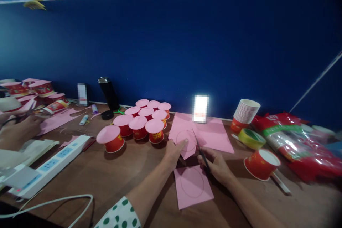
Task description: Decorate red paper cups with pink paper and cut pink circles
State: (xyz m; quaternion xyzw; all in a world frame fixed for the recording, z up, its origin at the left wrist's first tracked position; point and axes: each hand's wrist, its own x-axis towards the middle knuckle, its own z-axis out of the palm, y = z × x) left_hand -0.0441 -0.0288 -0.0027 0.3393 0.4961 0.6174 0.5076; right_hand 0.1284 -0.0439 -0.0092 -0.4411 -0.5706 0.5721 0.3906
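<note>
My left hand (174,152) pinches a pink paper piece (186,143) with a pencilled circle, holding it just above the table. My right hand (217,164) is closed around dark scissors (201,151), whose blades point up along the right edge of that circle. A second pink sheet (192,186) with a drawn circle lies flat between my forearms. More pink sheets (213,135) lie behind. A cluster of red paper cups capped with pink discs (145,119) stands to the left of my hands.
A red cup (260,164), a yellow-green tape roll (251,138), a stack of cups (244,114) and a red-and-green plastic bag (296,142) are at the right. A white power strip (50,165), a black flask (109,94), glue sticks (88,114) and another person's hands (17,131) are at the left.
</note>
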